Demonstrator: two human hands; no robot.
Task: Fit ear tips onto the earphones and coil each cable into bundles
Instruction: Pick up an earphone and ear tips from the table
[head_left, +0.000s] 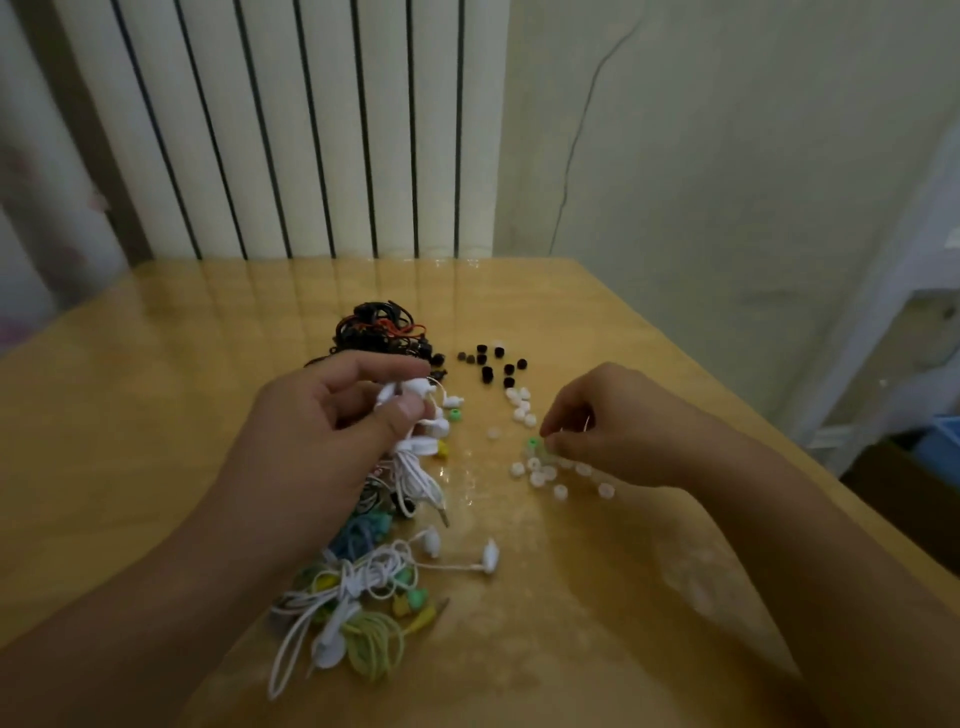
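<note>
Dim, warm room light leaves soft glare on the glossy table (519, 291) beyond the left hand (332, 431), faint shadows beneath both hands, overall soft blur, and wide-angle bending at frame edges.

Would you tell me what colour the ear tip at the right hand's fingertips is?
Green ear tip, head view.

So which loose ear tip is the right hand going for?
The green tip, right at the right hand's fingertips. It is the only green one in the cluster of white tips; the black tips lie farther back.
</note>
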